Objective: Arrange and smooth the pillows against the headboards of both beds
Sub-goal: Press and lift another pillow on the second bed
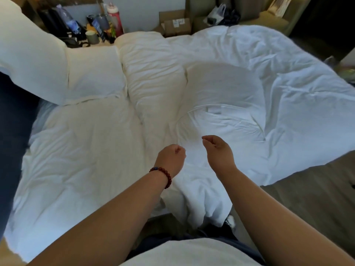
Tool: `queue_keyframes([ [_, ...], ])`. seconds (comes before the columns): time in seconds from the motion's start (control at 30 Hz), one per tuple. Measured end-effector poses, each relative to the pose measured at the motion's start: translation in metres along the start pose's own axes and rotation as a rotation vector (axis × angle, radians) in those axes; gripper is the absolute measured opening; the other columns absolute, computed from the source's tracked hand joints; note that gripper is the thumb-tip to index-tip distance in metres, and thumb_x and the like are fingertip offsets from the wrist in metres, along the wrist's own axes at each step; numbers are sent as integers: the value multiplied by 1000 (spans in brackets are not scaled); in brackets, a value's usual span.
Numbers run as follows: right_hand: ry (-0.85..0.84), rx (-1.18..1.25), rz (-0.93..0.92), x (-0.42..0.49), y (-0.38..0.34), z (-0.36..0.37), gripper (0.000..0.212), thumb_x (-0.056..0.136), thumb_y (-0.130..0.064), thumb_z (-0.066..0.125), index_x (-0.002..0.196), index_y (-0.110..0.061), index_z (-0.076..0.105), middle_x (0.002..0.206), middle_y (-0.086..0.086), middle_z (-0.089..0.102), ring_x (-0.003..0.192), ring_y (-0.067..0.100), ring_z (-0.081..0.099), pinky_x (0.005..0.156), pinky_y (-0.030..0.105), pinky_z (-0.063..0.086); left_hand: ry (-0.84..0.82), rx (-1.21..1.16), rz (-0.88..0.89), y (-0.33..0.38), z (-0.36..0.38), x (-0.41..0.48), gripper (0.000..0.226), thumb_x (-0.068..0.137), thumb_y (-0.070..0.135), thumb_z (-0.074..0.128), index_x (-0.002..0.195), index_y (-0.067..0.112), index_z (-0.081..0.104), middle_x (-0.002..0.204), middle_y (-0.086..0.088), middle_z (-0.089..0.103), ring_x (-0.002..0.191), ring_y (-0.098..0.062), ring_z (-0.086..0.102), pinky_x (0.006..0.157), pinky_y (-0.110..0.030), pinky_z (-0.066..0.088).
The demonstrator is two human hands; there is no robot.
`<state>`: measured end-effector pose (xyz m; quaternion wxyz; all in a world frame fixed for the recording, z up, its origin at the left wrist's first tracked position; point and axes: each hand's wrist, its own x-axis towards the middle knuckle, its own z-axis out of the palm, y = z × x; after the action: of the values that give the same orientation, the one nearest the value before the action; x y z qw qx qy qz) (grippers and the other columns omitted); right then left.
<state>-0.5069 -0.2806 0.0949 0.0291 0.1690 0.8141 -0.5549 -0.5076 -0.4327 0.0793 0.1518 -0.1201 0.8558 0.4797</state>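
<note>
At the far left the dark blue headboard (11, 116) runs up the edge of the view. A plump white fabric pillow (32, 52) leans against it, and a second, smaller white pillow (94, 73) lies just beside that one on the bed. Behind them a cluttered bedside table (92, 45) carries bottles and a cup. The rumpled white duvet (221, 83) covers the rest of the bed, bunched into a ridge down the middle. Over its near edge the left hand (171, 160), a red bead bracelet (163, 175) at its wrist, is curled into a fist around nothing that shows. The right hand (219, 152) hangs just beside it, fingers loosely bent and empty. Both are well apart from the pillows. These look light, soft and yielding, so I would take each by its corners or short ends, then pat it flat. A pinch in the middle would likely only dent the filling.
</note>
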Motion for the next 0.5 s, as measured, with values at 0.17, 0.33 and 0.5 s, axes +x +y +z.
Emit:
queue_keyframes([
  [0.17, -31, -11, -73, 45, 15, -69, 26, 95, -25, 54, 120, -25, 64, 111, -13, 63, 96, 2, 57, 76, 17, 41, 74, -38, 9, 58, 58, 16, 22, 96, 27, 45, 91, 19, 66, 95, 6, 71, 91, -15, 66, 82, -31, 52],
  [0.33, -117, -78, -152, 83, 29, -129, 24, 96, -24, 55, 118, -25, 63, 110, -13, 62, 94, -1, 56, 73, 12, 40, 104, -71, -5, 102, 119, 24, 23, 96, 30, 46, 94, 19, 66, 94, 8, 70, 89, -13, 66, 74, -25, 49],
  [0.5, -152, -72, -152, 102, 34, -160, 22, 96, -26, 55, 116, -29, 63, 112, -14, 63, 93, 0, 58, 73, 22, 45, 203, -100, -27, 119, 130, 23, 19, 97, 29, 47, 85, 25, 61, 92, 9, 69, 86, -12, 65, 63, -18, 44],
])
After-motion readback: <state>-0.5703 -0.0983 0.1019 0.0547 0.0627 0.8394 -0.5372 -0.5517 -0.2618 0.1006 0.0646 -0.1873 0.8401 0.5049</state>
